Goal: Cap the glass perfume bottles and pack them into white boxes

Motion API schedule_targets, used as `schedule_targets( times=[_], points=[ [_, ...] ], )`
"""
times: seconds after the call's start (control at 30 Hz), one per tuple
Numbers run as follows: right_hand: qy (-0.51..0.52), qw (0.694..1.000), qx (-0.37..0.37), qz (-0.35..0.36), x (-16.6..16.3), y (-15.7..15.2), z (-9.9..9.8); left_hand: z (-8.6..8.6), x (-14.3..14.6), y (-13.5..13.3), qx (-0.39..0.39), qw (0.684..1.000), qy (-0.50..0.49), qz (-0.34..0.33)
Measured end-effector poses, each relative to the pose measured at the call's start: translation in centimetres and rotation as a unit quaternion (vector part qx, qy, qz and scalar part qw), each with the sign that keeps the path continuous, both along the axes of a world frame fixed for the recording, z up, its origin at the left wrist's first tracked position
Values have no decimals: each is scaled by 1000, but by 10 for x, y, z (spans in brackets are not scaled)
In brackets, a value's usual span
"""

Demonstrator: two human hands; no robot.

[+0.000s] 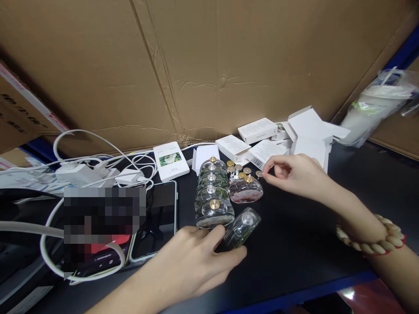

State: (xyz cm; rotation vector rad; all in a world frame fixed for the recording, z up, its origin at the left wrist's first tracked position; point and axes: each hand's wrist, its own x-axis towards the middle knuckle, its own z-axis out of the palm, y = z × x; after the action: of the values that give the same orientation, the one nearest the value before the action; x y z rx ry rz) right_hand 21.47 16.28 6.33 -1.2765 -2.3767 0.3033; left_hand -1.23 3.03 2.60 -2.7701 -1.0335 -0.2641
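Note:
My left hand [193, 261] lies on the black table and grips a small clear glass bottle [242, 227] that is tipped on its side. My right hand [291, 172] hovers farther back, thumb and forefinger pinched on a small gold cap [259, 174]. Just left of it several loose gold and silver caps [238, 170] sit on the table. A row of several clear glass bottles [212, 192] with spray tops stands between my hands, and one pinkish bottle [245, 190] with a gold top stands beside the row.
Several small white cartons [258, 131] lie at the back against a cardboard wall [209, 65]. A flower-printed white box [170, 160], tangled white cables and chargers [85, 172] and a tablet [157, 218] are at the left. A bagged cup [376, 109] stands at the right.

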Motion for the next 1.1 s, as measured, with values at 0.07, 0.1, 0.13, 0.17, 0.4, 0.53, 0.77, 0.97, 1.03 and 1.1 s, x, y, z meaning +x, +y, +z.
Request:
schedule_targets(
  times=[0.07,0.1,0.13,0.17,0.4,0.53,0.77,0.97,1.03,1.1],
  points=[
    [107,992,-18,57,-1,-5,4,1,1,-1,-18,1000,10,13],
    [143,983,-51,107,-2,-8,6,1,1,-1,-30,999,14,20],
    [159,970,-94,160,-2,-11,7,2,1,-1,-42,999,16,27],
    [157,955,-141,207,-3,-14,9,2,1,-2,-52,998,16,32],
    [37,934,-254,248,-10,-22,2,0,1,-2,-65,997,13,38],
    [-1,952,-215,220,-7,-21,0,0,1,-2,-65,998,12,24],
    [-32,978,-107,176,-1,-16,5,-1,2,-2,-51,997,48,10],
    [13,984,18,177,-2,-10,-1,0,4,-5,-8,997,76,11],
    [16,986,28,161,-5,-11,-4,-3,4,-5,9,997,76,11],
    [3,987,26,157,-8,-13,-8,-7,3,-4,26,997,73,9]
  ],
)
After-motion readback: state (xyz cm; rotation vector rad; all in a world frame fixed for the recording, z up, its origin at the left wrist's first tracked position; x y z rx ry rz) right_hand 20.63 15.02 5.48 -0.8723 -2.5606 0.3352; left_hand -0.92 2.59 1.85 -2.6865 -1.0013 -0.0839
